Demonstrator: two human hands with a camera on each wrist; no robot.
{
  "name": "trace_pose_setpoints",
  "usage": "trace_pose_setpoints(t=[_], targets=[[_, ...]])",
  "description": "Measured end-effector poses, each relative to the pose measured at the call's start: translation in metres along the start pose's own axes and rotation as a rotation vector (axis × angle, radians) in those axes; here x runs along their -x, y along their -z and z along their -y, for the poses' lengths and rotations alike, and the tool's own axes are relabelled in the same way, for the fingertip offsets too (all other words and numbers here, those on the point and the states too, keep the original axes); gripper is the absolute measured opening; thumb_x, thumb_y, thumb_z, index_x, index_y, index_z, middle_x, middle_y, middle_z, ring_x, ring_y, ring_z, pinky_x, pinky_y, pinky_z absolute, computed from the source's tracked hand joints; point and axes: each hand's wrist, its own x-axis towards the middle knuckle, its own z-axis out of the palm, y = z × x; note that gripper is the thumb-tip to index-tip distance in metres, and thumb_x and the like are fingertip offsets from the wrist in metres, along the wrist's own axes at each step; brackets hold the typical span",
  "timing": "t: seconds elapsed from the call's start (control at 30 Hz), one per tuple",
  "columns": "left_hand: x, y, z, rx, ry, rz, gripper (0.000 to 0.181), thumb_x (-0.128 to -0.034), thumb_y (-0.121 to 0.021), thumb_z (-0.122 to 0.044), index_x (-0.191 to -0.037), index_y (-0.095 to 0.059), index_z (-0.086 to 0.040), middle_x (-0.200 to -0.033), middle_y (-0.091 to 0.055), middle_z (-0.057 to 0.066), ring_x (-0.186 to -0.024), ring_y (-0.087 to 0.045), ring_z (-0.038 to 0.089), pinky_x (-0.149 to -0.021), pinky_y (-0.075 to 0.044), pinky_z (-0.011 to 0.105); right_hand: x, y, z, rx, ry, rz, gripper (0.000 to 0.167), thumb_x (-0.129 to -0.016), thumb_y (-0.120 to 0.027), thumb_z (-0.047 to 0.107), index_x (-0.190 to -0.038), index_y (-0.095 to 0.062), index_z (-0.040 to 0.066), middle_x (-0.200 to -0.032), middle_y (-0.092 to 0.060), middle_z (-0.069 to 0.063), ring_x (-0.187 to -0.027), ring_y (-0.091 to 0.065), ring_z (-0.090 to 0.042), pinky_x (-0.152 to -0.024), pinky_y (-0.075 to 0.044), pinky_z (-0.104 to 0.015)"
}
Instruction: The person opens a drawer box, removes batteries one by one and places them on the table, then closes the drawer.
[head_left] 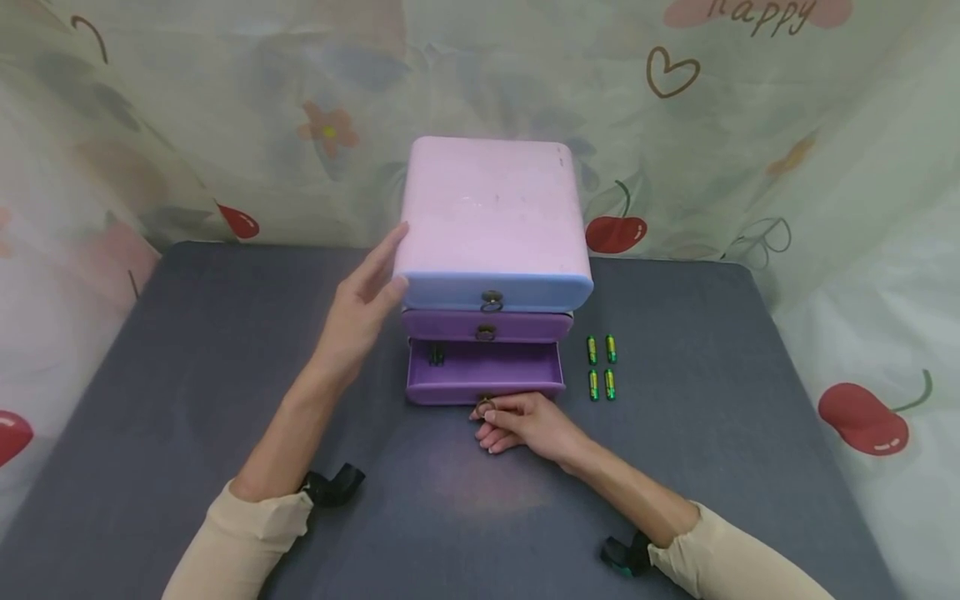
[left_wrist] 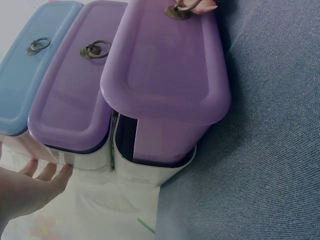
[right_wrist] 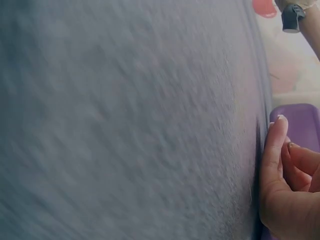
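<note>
A small cabinet with a pink top [head_left: 491, 204] has three drawers. The bottom purple drawer [head_left: 517, 365] stands pulled out, with small green batteries [head_left: 437, 356] at its back left. My right hand [head_left: 536, 427] pinches the ring handle [head_left: 486, 406] of that drawer; in the right wrist view the hand [right_wrist: 290, 185] lies low beside the purple front [right_wrist: 299, 125]. My left hand [head_left: 352, 321] rests with relaxed fingers against the cabinet's left side, and the left wrist view shows its fingertips [left_wrist: 62, 175] there. The blue top drawer [left_wrist: 37, 65] and purple middle drawer [left_wrist: 77, 85] are closed.
Several green batteries [head_left: 592, 384] lie in two rows on the grey tabletop [head_left: 690, 375], right of the cabinet. A patterned curtain [head_left: 262, 125] hangs behind and at both sides. Black straps [head_left: 333, 486] are on both wrists.
</note>
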Motion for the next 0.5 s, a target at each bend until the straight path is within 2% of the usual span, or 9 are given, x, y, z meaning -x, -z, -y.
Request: trace_pose_setpoints(t=[0.27,0.5], targets=[[0.000,0.000,0.000,0.007,0.003,0.005,0.054,-0.1013,-0.057,-0.013,-0.153,-0.041,-0.018,-0.159,-0.033,-0.002,-0.147,-0.027,0.012,-0.118,-0.022,0.025,0.011,-0.006,-0.005,-0.027,-0.006,0.036,0.032,-0.102,-0.056,0.013,-0.122,-0.062,-0.011,-0.090,-0.072,-0.016,-0.077,-0.070,-0.014,-0.074,-0.060,-0.034],[-0.001,0.000,0.000,0.006,0.001,0.001,0.054,-0.1013,-0.058,-0.016,-0.152,-0.042,-0.018,-0.159,-0.034,-0.001,-0.147,-0.028,0.012,-0.118,-0.022,0.025,0.017,-0.010,-0.008,-0.028,-0.030,0.039,0.031,-0.103,-0.055,0.014,-0.123,-0.063,-0.008,-0.087,-0.071,-0.014,-0.073,-0.070,-0.014,-0.069,-0.060,-0.033]])
